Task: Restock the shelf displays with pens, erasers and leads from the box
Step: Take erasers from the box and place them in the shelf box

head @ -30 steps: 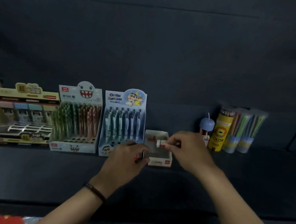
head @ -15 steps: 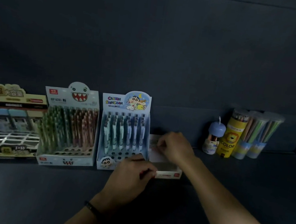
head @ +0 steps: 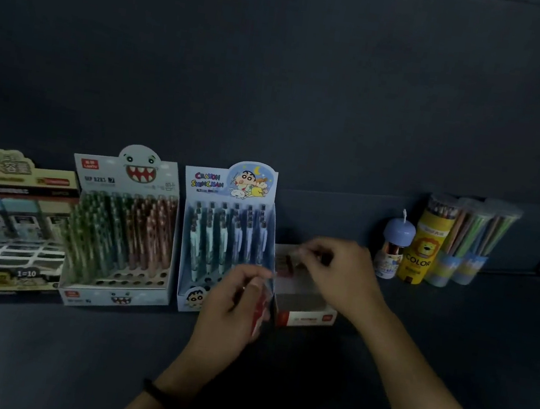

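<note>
My right hand point(head: 338, 275) is over the small white tray point(head: 306, 312), at 1 o'clock from my left hand point(head: 231, 305). Its fingertips are pinching a small red-and-white pack point(head: 292, 258) at the tray's back end. The left hand grips a stack of the same red packs point(head: 260, 309) at the tray's near-left corner. The tray's long axis runs 12 to 6, just right of the blue pen display point(head: 226, 239). The right hand is nearer to the open slots, so I judge it places and the left feeds.
</note>
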Demonstrator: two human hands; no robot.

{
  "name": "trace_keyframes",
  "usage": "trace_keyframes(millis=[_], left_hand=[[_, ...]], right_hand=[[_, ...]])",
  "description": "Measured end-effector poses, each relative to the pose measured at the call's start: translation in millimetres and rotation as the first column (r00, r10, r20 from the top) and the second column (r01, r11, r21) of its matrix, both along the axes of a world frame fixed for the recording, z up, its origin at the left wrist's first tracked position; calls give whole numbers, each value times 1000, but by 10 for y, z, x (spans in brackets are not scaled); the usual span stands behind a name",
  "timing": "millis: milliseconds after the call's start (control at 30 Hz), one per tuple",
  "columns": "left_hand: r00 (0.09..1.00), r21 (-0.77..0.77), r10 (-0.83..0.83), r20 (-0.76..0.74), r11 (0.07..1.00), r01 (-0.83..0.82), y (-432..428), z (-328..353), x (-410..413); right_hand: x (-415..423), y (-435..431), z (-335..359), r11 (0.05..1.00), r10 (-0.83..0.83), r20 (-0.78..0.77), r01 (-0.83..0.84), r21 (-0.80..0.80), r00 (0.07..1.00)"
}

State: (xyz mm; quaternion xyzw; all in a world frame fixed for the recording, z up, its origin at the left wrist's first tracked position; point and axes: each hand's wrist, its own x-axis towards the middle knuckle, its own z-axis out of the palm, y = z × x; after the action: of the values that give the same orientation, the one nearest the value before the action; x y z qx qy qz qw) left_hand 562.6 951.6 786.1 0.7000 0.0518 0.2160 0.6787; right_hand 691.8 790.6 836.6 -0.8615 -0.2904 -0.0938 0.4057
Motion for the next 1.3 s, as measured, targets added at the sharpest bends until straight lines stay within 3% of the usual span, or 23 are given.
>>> trace_keyframes(millis=[67,133,233,367,533,667,733,1000,1100,1200,1233,1300], left_hand=[[999,-242,-39,-12,970,35,-13,36,-9],[998,-292,-54,20,955,57,-35,61,-19],[997,-252,-42,62,966,56,-70,84,-54],[995,-49,4,102,999,1,-44,34,-76],[988,232,8,156,972,-44,-52,50,-135],[993,122,32,116,991,-46,-54,74,-127],[996,12,21,85,1000,-22,-48,84,-108],[998,-151,-46,46,987,52,-74,120,-79],[995,-41,-33,96,998,37,-62,96,-60],[999,30,-18,49,999,16,-49,100,-79],[1000,45,-4,20,999,3,-43,93,-78],[999,97,43,4,994,-43,-22,73,-75]], right_hand=[[-311,-68,82,987,82,-78,-70,144,994],[-551,-78,99,974,145,-163,-111,200,976],[-747,-26,38,971,178,-222,-135,195,959],[-826,40,-65,977,173,-289,-125,175,941],[-766,45,-49,985,171,-196,-160,68,966],[-747,38,-44,989,113,19,-114,97,993],[-732,-10,-49,980,73,22,-76,182,997],[-726,-64,-100,958,175,-42,-161,239,984],[-635,-91,-127,950,211,-102,-180,255,972],[-488,-154,-79,921,215,-149,-150,359,965],[-395,-185,-45,930,178,-144,-119,348,973],[-143,-243,18,983,55,-86,-39,178,995]])
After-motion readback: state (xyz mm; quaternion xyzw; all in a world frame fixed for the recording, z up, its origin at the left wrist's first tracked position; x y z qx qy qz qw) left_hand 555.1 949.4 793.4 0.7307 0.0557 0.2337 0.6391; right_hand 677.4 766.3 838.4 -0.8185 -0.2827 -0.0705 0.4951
